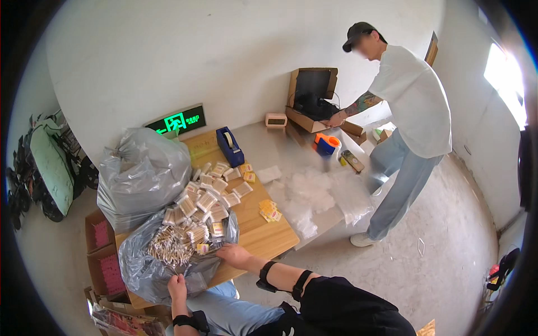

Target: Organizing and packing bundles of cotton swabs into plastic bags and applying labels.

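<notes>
An opened grey plastic bag lies on the near left of the wooden table. Loose cotton swabs are heaped in it, and several small clear packs of cotton swabs spread from it across the tabletop. My left hand is closed on the bag's near edge. On the bag's right edge, my right hand has its fingers curled around the plastic. A small yellow card rests on the swabs close to that hand.
Behind stands a full, knotted grey bag. A blue tape dispenser and yellow cards are on the table. Clear plastic bags cover part of the adjoining metal table. Another person reaches toward an open cardboard box. Cartons stand left.
</notes>
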`<state>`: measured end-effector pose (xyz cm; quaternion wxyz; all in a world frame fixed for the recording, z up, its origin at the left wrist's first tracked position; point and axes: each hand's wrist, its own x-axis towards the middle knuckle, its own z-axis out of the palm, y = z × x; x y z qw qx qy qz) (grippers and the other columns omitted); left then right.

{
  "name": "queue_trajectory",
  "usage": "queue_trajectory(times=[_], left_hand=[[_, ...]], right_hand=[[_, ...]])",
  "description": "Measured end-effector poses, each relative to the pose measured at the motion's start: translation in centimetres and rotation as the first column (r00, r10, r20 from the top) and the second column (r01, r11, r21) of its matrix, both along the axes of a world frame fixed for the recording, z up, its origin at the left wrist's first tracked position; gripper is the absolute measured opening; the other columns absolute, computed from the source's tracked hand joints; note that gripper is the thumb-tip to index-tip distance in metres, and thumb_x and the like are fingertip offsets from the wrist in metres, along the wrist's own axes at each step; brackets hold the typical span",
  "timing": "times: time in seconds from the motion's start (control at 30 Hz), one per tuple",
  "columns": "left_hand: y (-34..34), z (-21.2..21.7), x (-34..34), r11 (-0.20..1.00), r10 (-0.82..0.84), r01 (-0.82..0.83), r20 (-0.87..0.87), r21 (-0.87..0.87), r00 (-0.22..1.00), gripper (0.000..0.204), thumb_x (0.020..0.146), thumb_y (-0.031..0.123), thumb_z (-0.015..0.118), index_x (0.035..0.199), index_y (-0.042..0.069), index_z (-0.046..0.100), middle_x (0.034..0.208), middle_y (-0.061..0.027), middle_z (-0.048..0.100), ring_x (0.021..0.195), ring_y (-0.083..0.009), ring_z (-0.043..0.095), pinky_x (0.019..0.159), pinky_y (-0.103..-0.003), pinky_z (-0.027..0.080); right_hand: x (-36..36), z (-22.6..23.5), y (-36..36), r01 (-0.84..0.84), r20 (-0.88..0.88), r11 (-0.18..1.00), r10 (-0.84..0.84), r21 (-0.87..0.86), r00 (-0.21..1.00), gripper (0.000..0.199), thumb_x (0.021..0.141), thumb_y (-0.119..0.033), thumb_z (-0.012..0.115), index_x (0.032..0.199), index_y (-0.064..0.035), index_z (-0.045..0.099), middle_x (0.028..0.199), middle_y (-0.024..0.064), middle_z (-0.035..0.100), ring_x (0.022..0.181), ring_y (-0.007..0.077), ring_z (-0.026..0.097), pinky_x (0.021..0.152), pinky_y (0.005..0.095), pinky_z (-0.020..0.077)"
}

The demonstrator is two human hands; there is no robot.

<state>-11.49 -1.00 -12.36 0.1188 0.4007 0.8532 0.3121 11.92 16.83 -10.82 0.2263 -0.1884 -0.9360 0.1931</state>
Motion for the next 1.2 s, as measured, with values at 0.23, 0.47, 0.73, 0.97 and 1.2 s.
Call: queue_trajectory(times=[0.23, 0.47, 0.73, 0.97, 1.2], left_hand=[[0.2, 1.8, 1.3, 0.992, -0.072, 0.075, 0.034, -0.103, 0.997, 0.031, 0.081, 0.023, 0.060, 0.067, -0.003, 0.052, 0.068, -0.0232, 0.055, 0.066, -0.0400, 0.053, 0.060, -0.045, 0.041], [-1.1, 4.9, 1.2, 0.947, -0.111, 0.130, 0.079, -0.295, 0.991, 0.035, 0.081, 0.030, 0.059, 0.070, -0.003, 0.057, 0.072, -0.0240, 0.058, 0.072, -0.0407, 0.057, 0.064, -0.046, 0.044], [0.8, 5.4, 2.6, 0.888, -0.186, 0.230, 0.146, -0.399, 0.972, 0.038, 0.085, 0.037, 0.054, 0.082, -0.001, 0.061, 0.085, -0.0239, 0.061, 0.085, -0.0411, 0.057, 0.073, -0.047, 0.045], [0.0, 4.8, 2.6, 0.935, -0.064, 0.143, 0.243, -0.324, 0.968, 0.037, 0.084, 0.035, 0.056, 0.076, -0.002, 0.057, 0.078, -0.0230, 0.060, 0.078, -0.0411, 0.056, 0.068, -0.047, 0.044], [-0.6, 4.0, 2.8, 0.953, -0.088, 0.136, 0.183, -0.271, 0.979, 0.037, 0.083, 0.035, 0.058, 0.075, -0.001, 0.057, 0.077, -0.0227, 0.059, 0.078, -0.0414, 0.056, 0.066, -0.046, 0.043]], right_hand=[[2.8, 0.3, -0.6, 0.041, 0.111, 0.988, -0.025, -0.152, 0.994, 0.019, 0.075, -0.007, 0.055, 0.093, -0.0059, 0.058, 0.083, 0.0150, 0.059, 0.086, 0.0327, 0.057, 0.076, 0.0425, 0.0455], [4.4, 2.4, -2.1, -0.005, 0.211, 0.940, 0.081, -0.341, 0.974, 0.027, 0.075, -0.004, 0.053, 0.102, -0.0063, 0.058, 0.090, 0.0170, 0.061, 0.091, 0.0339, 0.057, 0.080, 0.0428, 0.0458], [6.6, 3.3, -1.0, 0.056, 0.319, 0.929, 0.069, -0.366, 0.945, 0.028, 0.074, -0.006, 0.052, 0.101, -0.0053, 0.061, 0.092, 0.0182, 0.061, 0.089, 0.0359, 0.057, 0.080, 0.0427, 0.0463], [3.8, 4.4, -1.5, -0.015, 0.032, 0.834, 0.039, -0.552, 0.999, 0.023, 0.074, -0.008, 0.055, 0.096, -0.0033, 0.060, 0.090, 0.0153, 0.060, 0.085, 0.0351, 0.057, 0.077, 0.0427, 0.0458], [-0.2, 5.8, -2.6, 0.220, 0.207, 0.945, -0.171, -0.241, 0.963, 0.018, 0.073, -0.017, 0.065, 0.086, -0.0048, 0.059, 0.092, 0.0135, 0.057, 0.090, 0.0317, 0.057, 0.071, 0.0413, 0.0475]])
